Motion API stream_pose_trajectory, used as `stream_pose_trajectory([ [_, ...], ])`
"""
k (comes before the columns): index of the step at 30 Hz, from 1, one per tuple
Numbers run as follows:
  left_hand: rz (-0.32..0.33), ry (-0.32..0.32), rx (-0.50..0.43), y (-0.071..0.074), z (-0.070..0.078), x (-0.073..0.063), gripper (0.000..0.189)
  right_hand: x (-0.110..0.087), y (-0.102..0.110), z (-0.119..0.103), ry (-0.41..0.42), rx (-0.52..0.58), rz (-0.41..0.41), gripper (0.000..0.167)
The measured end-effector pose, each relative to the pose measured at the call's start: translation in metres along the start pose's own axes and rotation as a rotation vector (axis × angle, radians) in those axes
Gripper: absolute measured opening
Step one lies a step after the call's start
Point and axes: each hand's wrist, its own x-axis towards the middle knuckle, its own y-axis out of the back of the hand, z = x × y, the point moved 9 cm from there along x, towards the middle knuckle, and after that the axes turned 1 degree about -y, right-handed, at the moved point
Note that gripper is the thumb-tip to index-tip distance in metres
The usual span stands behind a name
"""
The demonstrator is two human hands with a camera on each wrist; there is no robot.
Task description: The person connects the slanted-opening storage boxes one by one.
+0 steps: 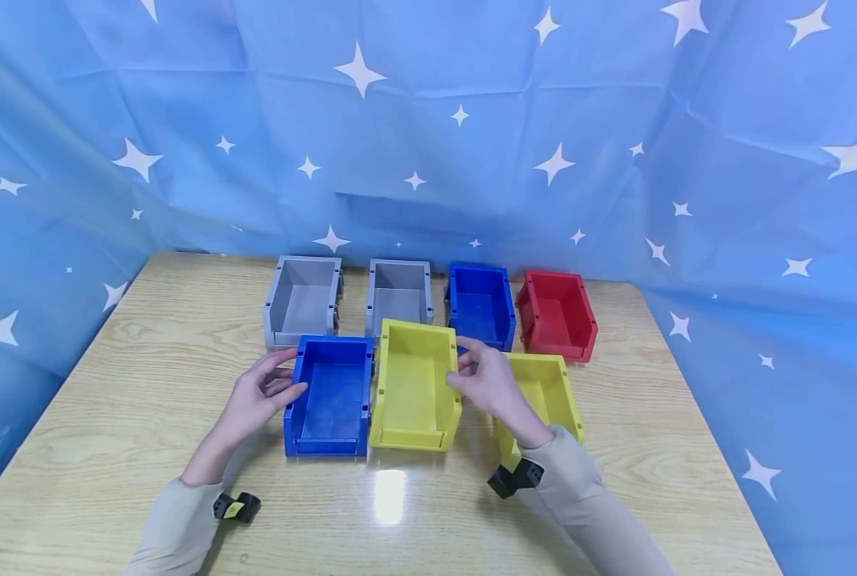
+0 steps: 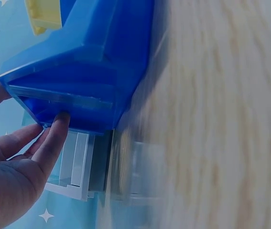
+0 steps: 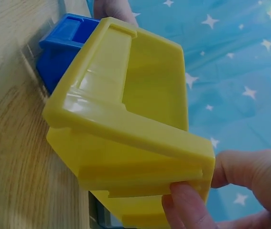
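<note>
In the head view a blue bin (image 1: 333, 404) and a yellow bin (image 1: 415, 384) stand side by side near the middle of the table. My left hand (image 1: 258, 396) holds the blue bin by its left wall, the thumb at the rim and fingers against the outer side. On the yellow bin's right wall, my right hand (image 1: 489, 382) has its thumb over the rim and fingertips pressed under the lip outside. The right wrist view shows this yellow bin (image 3: 125, 148) tilted, with the blue bin (image 3: 59, 57) just beyond it.
A second yellow bin (image 1: 568, 396) lies partly hidden under my right forearm. Along the back stand two grey bins (image 1: 304, 296), another blue bin (image 1: 480, 308) and a red bin (image 1: 558, 312). Behind the wooden table (image 1: 111, 448) hangs a blue star-patterned cloth (image 1: 414, 120).
</note>
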Motion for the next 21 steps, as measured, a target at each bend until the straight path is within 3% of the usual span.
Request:
stream_pose_trajectory([
  [8, -0.001, -0.014, -0.005, -0.0006, -0.0002, -0.0005, 0.048, -0.0009, -0.0032, 0.0002, -0.014, 0.000, -0.023, 0.061],
  [21, -0.006, -0.035, 0.007, 0.0000, 0.0038, -0.0009, 0.047, -0.0011, -0.0034, -0.0047, 0.037, 0.081, -0.122, 0.061],
])
